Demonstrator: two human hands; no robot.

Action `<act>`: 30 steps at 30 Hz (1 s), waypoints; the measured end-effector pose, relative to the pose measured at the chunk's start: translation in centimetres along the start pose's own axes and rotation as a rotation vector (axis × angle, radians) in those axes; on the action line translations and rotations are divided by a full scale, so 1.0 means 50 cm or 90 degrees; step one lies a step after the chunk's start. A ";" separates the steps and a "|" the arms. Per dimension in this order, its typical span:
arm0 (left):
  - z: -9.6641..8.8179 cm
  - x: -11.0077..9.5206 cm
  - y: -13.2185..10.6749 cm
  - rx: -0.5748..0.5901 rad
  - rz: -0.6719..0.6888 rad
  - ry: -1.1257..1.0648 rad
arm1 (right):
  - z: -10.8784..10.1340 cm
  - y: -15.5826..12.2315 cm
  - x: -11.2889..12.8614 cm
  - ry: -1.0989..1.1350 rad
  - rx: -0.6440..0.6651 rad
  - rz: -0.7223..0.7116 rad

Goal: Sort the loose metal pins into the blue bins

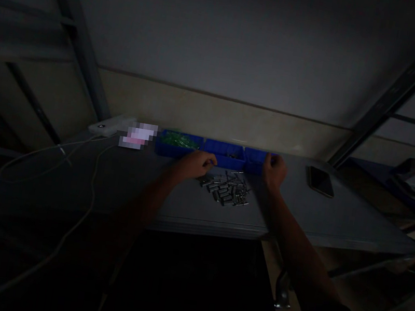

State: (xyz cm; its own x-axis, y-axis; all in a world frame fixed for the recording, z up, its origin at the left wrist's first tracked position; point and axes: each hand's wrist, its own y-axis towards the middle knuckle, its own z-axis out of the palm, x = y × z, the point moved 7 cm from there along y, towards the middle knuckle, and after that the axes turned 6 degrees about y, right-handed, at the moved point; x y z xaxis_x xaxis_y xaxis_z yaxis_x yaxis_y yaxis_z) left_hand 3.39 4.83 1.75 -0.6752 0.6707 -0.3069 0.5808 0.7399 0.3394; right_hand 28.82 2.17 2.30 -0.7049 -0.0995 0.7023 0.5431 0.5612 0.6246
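On the grey tabletop [180, 198] lies a pile of small metal parts [228, 189], some like short cylinders and some like thin pins. My left hand [196, 165] is at the pile's upper left, its fingers curled together in front of the blue bins; whatever they hold is too small and dark to tell. Over the front edge of the right blue bin [252, 162] is my right hand [275, 171], fingers closed, with any content hidden. The middle blue bin [219, 158] has a few small parts in it. Green pieces [179, 139] fill the left blue bin [169, 150].
A phone [320, 181] lies on the table to the right. At the back left are a white power strip [112, 125] and a blurred-out item [137, 135]. A white cable [92, 187] runs over the table's left side. Metal shelf posts [381, 104] stand at both sides.
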 end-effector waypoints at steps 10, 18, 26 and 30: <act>-0.019 0.042 -0.014 0.069 -0.030 0.031 | 0.011 -0.015 0.035 0.103 0.048 -0.077; 0.008 0.055 -0.024 0.185 -0.030 0.064 | 0.038 -0.025 0.043 0.126 0.138 -0.122; 0.020 0.053 -0.023 0.214 -0.042 0.041 | 0.057 -0.051 0.073 0.176 0.203 -0.159; 0.023 0.039 -0.020 0.195 -0.019 0.047 | 0.071 -0.061 0.075 0.183 0.237 -0.161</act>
State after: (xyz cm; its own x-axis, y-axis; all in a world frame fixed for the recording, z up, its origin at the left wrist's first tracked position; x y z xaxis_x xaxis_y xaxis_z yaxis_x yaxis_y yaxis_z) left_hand 2.04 5.48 -0.22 -0.7193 0.6508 -0.2429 0.6619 0.7482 0.0447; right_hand 22.91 3.01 1.82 -0.6105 -0.4612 0.6439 0.1370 0.7392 0.6594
